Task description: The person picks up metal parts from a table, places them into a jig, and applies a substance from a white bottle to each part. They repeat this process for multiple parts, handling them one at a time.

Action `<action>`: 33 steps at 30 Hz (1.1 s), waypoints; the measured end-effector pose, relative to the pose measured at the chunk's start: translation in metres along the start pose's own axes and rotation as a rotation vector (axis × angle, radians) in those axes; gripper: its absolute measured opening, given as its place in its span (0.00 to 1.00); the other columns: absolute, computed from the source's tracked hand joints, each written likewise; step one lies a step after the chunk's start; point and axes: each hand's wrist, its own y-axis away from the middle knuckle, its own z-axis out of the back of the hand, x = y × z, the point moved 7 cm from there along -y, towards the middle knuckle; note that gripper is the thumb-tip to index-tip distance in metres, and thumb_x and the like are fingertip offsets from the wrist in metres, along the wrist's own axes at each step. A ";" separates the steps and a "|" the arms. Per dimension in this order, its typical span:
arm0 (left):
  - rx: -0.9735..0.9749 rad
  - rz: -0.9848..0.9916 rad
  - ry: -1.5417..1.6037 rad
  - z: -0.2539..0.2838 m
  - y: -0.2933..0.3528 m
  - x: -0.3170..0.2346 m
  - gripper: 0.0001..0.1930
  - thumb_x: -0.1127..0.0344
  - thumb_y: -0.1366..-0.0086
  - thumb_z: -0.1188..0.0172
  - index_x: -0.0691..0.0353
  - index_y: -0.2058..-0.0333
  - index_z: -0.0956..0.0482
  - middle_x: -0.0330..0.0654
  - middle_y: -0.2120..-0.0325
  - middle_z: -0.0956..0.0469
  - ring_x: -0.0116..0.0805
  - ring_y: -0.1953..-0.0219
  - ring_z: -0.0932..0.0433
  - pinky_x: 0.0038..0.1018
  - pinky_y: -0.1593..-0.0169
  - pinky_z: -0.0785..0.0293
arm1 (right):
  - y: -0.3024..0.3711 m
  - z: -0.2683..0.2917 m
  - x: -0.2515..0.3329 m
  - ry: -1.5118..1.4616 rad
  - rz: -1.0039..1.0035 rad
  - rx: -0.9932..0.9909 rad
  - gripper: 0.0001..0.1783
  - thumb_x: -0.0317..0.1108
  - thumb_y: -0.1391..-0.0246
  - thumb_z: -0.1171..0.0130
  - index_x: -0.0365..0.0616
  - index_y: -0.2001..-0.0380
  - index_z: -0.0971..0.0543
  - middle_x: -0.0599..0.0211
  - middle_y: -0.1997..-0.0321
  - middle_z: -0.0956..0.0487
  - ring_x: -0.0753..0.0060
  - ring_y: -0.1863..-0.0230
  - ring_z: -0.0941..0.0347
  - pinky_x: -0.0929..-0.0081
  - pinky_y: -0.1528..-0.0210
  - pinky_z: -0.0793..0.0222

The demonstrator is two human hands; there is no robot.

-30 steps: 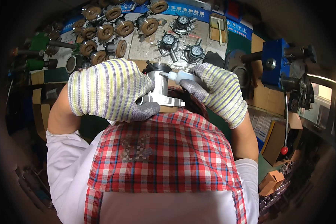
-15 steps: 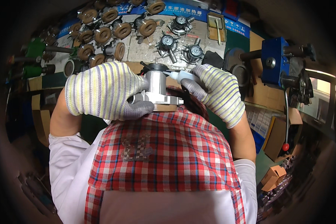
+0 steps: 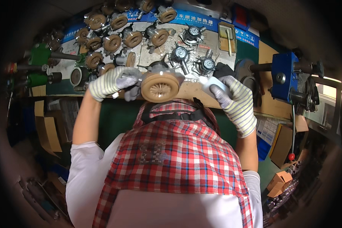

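My left hand (image 3: 116, 84), in a striped knit glove with grey fingers, is closed at the left side of a metal blower unit (image 3: 155, 68). The unit is tilted so that its brown finned wheel (image 3: 159, 86) faces me, just over the bench's front edge. The exact grip is partly hidden by the fingers. To the right, my gloved right hand (image 3: 235, 102) is closed round a small pale squeeze bottle (image 3: 215, 86). The bottle's whitish tip points up and left, apart from the unit.
Several similar units with brown wheels (image 3: 112, 43) crowd the bench's back left. Black-topped metal units (image 3: 179, 54) stand right of them, near a shallow tray (image 3: 227, 38). A blue lever press (image 3: 283, 74) stands at right, green machinery (image 3: 40, 59) at left.
The blower unit has swung from upright to tilted, its brown wheel now toward me. My right hand has drawn the bottle away to the right, and my left hand has moved to the unit's side.
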 end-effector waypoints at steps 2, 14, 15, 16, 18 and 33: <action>-0.119 -0.009 -0.053 0.021 -0.026 0.050 0.29 0.53 0.35 0.36 0.69 0.45 0.31 0.46 0.66 0.18 0.31 0.64 0.17 0.26 0.63 0.19 | -0.001 0.005 -0.006 -0.011 -0.003 -0.050 0.18 0.43 0.46 0.34 0.36 0.65 0.20 0.52 0.67 0.20 0.52 0.68 0.21 0.68 0.63 0.27; -1.124 -0.019 -0.170 0.099 -0.139 0.259 0.17 0.66 0.40 0.37 0.62 0.53 0.27 0.42 0.66 0.22 0.34 0.65 0.22 0.34 0.63 0.25 | -0.001 0.025 -0.023 -0.077 -0.252 -0.164 0.16 0.42 0.46 0.33 0.37 0.67 0.19 0.59 0.74 0.22 0.73 0.73 0.27 0.75 0.65 0.29; -1.350 0.089 -0.612 0.096 -0.126 0.248 0.19 0.66 0.43 0.35 0.61 0.53 0.26 0.48 0.60 0.23 0.42 0.57 0.23 0.38 0.52 0.27 | 0.000 0.029 -0.024 -0.056 -0.223 -0.186 0.16 0.41 0.47 0.32 0.38 0.66 0.19 0.60 0.73 0.21 0.74 0.72 0.26 0.75 0.65 0.29; -1.466 0.149 -0.574 0.085 -0.121 0.255 0.20 0.67 0.44 0.35 0.61 0.52 0.26 0.50 0.59 0.23 0.44 0.56 0.24 0.39 0.49 0.28 | 0.003 0.032 -0.025 -0.041 -0.219 -0.193 0.16 0.41 0.47 0.32 0.38 0.66 0.19 0.60 0.73 0.21 0.75 0.72 0.26 0.75 0.64 0.29; -1.699 0.271 -0.492 0.043 -0.098 0.237 0.23 0.68 0.46 0.35 0.61 0.50 0.26 0.52 0.56 0.24 0.48 0.52 0.25 0.41 0.44 0.32 | 0.007 0.041 -0.030 -0.014 -0.206 -0.210 0.16 0.41 0.47 0.33 0.38 0.65 0.19 0.60 0.72 0.20 0.75 0.72 0.26 0.75 0.64 0.29; -1.062 0.400 -0.576 -0.021 -0.300 0.177 0.43 0.47 0.38 0.41 0.66 0.34 0.49 0.62 0.50 0.26 0.56 0.49 0.23 0.41 0.44 0.27 | 0.048 0.109 -0.076 -0.009 -0.205 -0.261 0.18 0.44 0.47 0.33 0.39 0.65 0.19 0.59 0.73 0.20 0.71 0.72 0.23 0.73 0.65 0.28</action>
